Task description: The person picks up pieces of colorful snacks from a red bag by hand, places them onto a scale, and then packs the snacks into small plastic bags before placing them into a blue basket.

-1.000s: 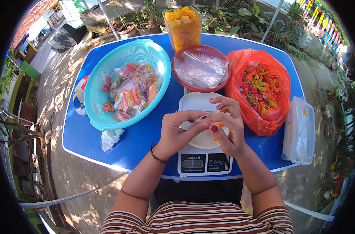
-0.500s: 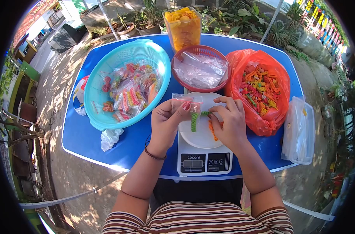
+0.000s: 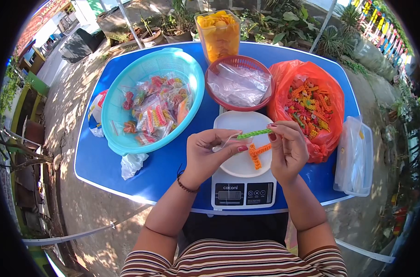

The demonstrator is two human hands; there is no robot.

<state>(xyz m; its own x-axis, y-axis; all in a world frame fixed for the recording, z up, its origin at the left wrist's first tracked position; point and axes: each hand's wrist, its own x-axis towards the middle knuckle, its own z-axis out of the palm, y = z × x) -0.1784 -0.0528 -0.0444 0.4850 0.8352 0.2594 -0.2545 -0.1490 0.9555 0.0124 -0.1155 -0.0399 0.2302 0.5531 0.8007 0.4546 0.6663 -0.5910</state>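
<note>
My right hand (image 3: 290,151) pinches one end of a ridged green snack stick (image 3: 256,133), held level above the scale's plate. My left hand (image 3: 205,154) is closed on a small clear plastic bag (image 3: 219,146), mostly hidden by the fingers. The stick's other end is at the bag, beside the left thumb and forefinger. Below, orange ridged snack pieces (image 3: 255,158) lie on the round white plate (image 3: 237,169) of a kitchen scale (image 3: 244,206). The scale's dark display faces me.
A turquoise basket (image 3: 116,94) with filled packets stands left. Behind the scale is a red basket (image 3: 212,94) of clear bags, with a tub of yellow chips (image 3: 217,39) beyond. Rightward are a red bag (image 3: 278,99) of colourful snacks and a clear plastic box (image 3: 353,187).
The green stick has turned from hanging down to lying level between my hands. Both hands have moved lower, and the orange pieces on the plate show more fully.
</note>
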